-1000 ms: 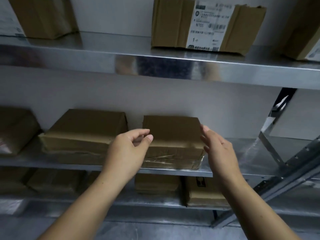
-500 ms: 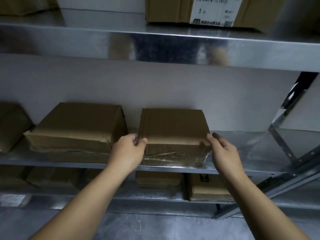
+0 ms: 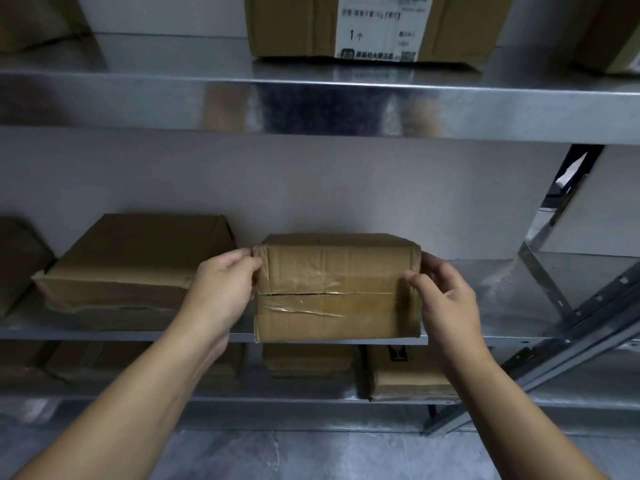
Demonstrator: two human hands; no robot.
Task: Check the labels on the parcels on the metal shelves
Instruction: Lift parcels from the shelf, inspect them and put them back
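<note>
The parcel (image 3: 337,289) now upright, tape forward

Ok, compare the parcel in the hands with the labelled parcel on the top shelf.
The held parcel is gripped at its ends by the left hand and right hand; the top-shelf parcel sits untouched. The top-shelf parcel shows a white printed label; the held parcel shows only a clear-taped seam, no label in view. Both are brown cardboard boxes.
</note>
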